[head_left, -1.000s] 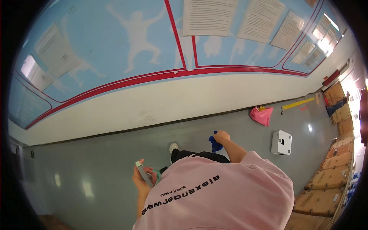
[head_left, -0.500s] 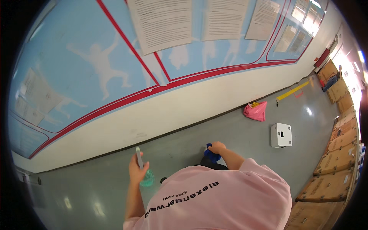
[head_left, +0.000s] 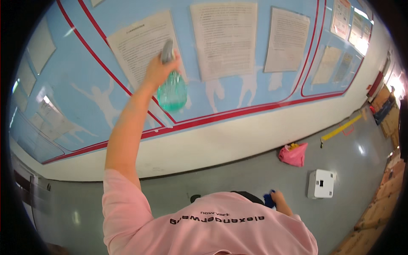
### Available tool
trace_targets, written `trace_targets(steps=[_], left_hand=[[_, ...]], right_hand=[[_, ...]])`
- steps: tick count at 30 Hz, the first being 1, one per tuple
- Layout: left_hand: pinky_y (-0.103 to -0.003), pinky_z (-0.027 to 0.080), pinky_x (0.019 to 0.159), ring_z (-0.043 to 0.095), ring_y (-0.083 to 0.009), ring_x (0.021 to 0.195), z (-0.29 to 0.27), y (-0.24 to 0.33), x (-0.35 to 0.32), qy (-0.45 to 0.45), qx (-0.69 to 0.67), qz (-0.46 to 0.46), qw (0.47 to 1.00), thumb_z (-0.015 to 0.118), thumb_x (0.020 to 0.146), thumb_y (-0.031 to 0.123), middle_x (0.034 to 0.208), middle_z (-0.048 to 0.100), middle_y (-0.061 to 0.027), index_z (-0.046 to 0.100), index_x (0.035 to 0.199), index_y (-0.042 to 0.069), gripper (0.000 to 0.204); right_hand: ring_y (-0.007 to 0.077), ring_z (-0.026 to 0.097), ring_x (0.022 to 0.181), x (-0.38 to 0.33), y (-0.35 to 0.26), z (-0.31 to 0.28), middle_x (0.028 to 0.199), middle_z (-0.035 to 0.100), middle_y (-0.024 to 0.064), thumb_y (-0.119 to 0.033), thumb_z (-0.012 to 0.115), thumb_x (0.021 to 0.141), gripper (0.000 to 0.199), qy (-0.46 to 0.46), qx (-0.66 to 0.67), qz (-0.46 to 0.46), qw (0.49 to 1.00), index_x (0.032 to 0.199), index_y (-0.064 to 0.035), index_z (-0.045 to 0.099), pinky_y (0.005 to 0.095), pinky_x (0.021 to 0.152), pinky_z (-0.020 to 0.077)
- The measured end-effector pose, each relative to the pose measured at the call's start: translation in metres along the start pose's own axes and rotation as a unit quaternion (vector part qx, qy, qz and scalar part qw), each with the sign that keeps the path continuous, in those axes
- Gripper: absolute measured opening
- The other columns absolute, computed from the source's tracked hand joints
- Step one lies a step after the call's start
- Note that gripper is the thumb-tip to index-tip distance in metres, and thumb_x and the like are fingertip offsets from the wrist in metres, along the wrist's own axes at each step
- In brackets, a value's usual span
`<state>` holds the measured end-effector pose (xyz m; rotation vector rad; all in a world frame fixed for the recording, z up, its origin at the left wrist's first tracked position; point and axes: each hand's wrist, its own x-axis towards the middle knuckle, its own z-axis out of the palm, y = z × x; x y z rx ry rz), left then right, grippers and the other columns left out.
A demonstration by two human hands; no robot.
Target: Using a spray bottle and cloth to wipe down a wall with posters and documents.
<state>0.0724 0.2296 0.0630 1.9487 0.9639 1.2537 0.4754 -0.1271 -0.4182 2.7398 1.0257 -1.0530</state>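
Observation:
My left arm is raised toward the wall, and my left hand (head_left: pixel 160 70) is closed around the neck of a spray bottle (head_left: pixel 172 94). The bottle has a grey trigger head and a clear body with green liquid. Behind it, a printed sheet (head_left: pixel 131 44) is fixed to the blue wall board (head_left: pixel 127 17). Low at my right side, my right hand (head_left: pixel 278 198) grips a dark blue cloth (head_left: pixel 268 200), partly hidden by my body.
More paper sheets (head_left: pixel 224 40) hang along the board. On the grey floor to the right are a pink plastic bag (head_left: pixel 294 155) against the wall and a white box (head_left: pixel 323 184). Wooden crates (head_left: pixel 374 221) line the far right. A yellow strip (head_left: pixel 342 127) lies farther off.
My left hand has lifted the spray bottle from low beside me up in front of the board. My right hand still holds the cloth low. The view has tilted up toward the wall.

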Motion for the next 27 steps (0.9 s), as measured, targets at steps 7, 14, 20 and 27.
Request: trace_targets(steps=[7, 14, 20, 27], left_hand=[[-0.03, 0.049, 0.062, 0.063, -0.0198, 0.07, -0.008, 0.068, 0.112, 0.038, 0.074, -0.044, 0.996, 0.062, 0.073, 0.027, 0.084, 0.059, -0.0085, 0.056, 0.095, 0.0, 0.035], [-0.031, 0.048, 0.057, 0.063, -0.0209, 0.064, 0.024, 0.017, 0.099, 0.056, 0.128, -0.12, 0.983, 0.063, 0.072, 0.026, 0.08, 0.059, -0.0103, 0.057, 0.082, 0.0, 0.029], [-0.035, 0.044, 0.061, 0.058, -0.023, 0.068, 0.066, -0.056, 0.042, 0.041, 0.087, -0.169, 0.981, 0.062, 0.066, 0.036, 0.075, 0.062, -0.0137, 0.062, 0.073, 0.002, 0.034], [-0.039, 0.037, 0.096, 0.058, -0.0246, 0.099, 0.108, -0.133, -0.025, 0.041, 0.281, -0.112, 0.952, 0.061, 0.073, 0.021, 0.098, 0.063, -0.0164, 0.058, 0.092, 0.003, 0.026]], right_hand=[[0.0379, 0.055, 0.1, 0.033, 0.111, 0.038, 0.102, 0.058, 0.0268, -0.04, 0.048, 0.079, 0.051, -0.02, 0.048, 0.146, 0.988, 0.096, 0.0059, 0.062, 0.0426, 0.087, 0.0425], [0.0377, 0.055, 0.1, 0.05, 0.04, 0.004, 0.104, 0.057, 0.0258, -0.037, 0.045, 0.078, 0.047, -0.06, 0.023, -0.015, 0.998, 0.096, 0.0038, 0.062, 0.0412, 0.088, 0.0418], [0.0399, 0.057, 0.093, 0.062, -0.042, -0.027, 0.097, 0.059, 0.0263, -0.037, 0.046, 0.077, 0.046, -0.026, 0.015, -0.11, 0.993, 0.092, 0.0031, 0.062, 0.0442, 0.082, 0.0437], [0.0389, 0.057, 0.093, 0.047, -0.16, -0.073, 0.095, 0.06, 0.0256, -0.043, 0.047, 0.078, 0.049, 0.026, -0.01, -0.277, 0.96, 0.094, 0.0005, 0.063, 0.0447, 0.083, 0.0434]])
